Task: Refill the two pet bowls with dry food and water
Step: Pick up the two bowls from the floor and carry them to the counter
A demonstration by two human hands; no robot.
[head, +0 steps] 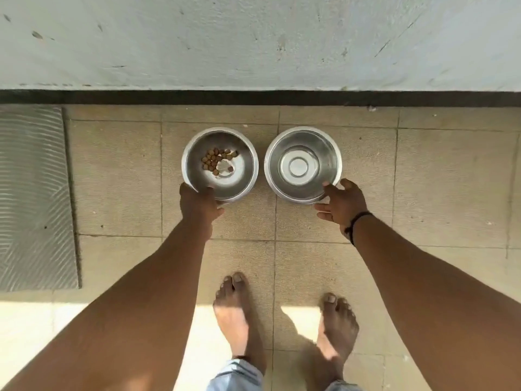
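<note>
Two steel pet bowls stand side by side on the tiled floor near the wall. The left bowl (239, 176) holds a few brown kibble pieces (215, 160) on its bottom. The right bowl (303, 165) looks bare inside; I cannot tell whether it holds any water. My left hand (198, 208) grips the near rim of the left bowl, thumb over the edge. My right hand (342, 206), with a dark band at the wrist, rests at the near right rim of the right bowl, fingers spread and one fingertip on the edge.
A pale wall (253, 40) with a dark skirting strip (253, 97) runs just behind the bowls. A grey ribbed mat (31, 193) lies on the floor at the left. My bare feet (234, 311) stand on the tiles below the bowls, partly in a sunlit patch.
</note>
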